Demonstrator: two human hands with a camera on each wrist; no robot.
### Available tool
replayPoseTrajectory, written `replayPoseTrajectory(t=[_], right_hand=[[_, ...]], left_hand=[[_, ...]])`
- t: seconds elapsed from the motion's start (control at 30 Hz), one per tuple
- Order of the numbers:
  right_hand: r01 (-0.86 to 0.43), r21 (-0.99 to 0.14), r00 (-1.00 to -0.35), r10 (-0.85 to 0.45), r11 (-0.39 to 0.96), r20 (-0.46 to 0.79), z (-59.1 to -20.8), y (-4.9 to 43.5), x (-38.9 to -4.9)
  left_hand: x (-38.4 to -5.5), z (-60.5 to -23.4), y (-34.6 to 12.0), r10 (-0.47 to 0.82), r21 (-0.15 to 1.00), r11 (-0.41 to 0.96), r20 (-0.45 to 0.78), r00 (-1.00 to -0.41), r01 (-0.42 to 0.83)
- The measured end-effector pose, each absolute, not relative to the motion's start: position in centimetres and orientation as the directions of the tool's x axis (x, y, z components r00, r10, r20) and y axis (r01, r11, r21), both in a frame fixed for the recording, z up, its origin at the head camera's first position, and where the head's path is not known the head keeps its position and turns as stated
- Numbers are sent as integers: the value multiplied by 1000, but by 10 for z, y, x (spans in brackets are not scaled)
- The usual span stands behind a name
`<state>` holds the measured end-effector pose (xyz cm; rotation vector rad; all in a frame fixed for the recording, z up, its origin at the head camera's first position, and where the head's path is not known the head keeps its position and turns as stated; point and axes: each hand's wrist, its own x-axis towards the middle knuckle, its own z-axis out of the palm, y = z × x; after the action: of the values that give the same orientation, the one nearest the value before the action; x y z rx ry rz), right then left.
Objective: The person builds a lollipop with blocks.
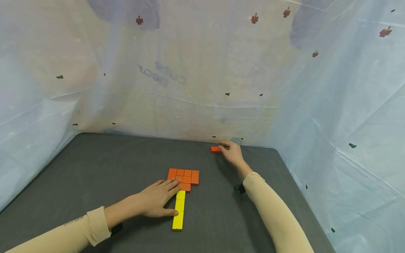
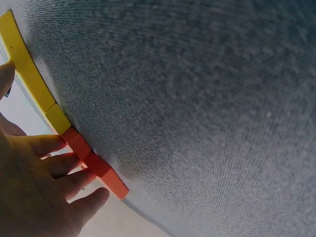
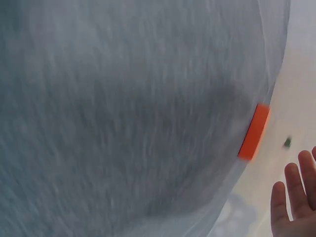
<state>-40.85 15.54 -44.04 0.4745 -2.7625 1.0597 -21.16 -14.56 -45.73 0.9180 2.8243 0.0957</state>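
My left hand (image 1: 155, 200) lies with spread, fairly straight fingers over a flat group of orange blocks (image 1: 195, 177), fingertips touching them. Its thumb rests at the edge of a long yellow block (image 1: 178, 218). A short yellow block (image 1: 180, 194) links that strip to the orange group. In the left wrist view, the row of yellow blocks (image 2: 29, 69) and orange blocks (image 2: 98, 165) runs along the fingertips. Near the far table edge, my right hand (image 1: 233, 154) is beside a single orange block (image 1: 214, 149). The right wrist view shows its extended fingers (image 3: 295, 190) apart from this block (image 3: 255, 132).
A dark grey table (image 1: 120, 161) carries the blocks. Pale translucent sheeting (image 1: 190, 116) with small leaf-like marks hangs behind the table and along its sides, close to the far edge.
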Motion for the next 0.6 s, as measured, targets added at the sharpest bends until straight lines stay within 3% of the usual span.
replayPoseTrajectory(t=[0.27,0.6], right_hand=[[-239,-626,-970,-153,742,190,-441,169,-433],[-224,-580,-974,-199,783,108,-450,161,-449]], left_hand=[[-211,-456,-146,589,118,808,-146,-795,577],[-212,-456,-145,579,115,815,-167,-798,568]])
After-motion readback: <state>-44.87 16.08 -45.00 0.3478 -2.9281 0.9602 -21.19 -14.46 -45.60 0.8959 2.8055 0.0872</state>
